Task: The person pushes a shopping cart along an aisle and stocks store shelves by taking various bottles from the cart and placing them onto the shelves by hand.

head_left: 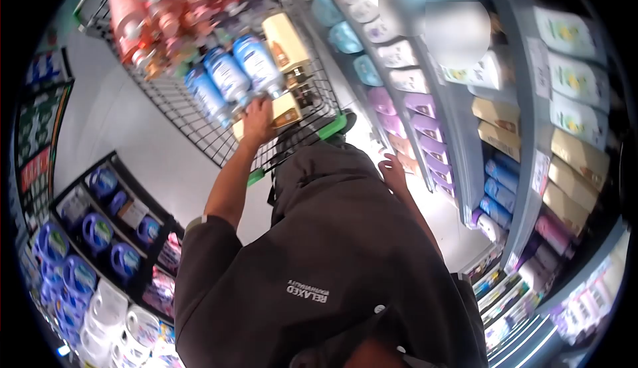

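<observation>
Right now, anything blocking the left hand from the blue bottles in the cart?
Nothing visible. The left hand is already past the cart's green handle, fingertips at the near ends of the blue bottles. A cream box shows beside the hand, not between. Can't tell contact.

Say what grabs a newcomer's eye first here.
First, the wire shopping cart at upper left, with pink-red bottles toward its far end and blue bottles nearer the left hand. Next, the wearer's dark shirt, filling the lower middle, its white lettering upside down. Then purple packs on the shelves at right.
</observation>
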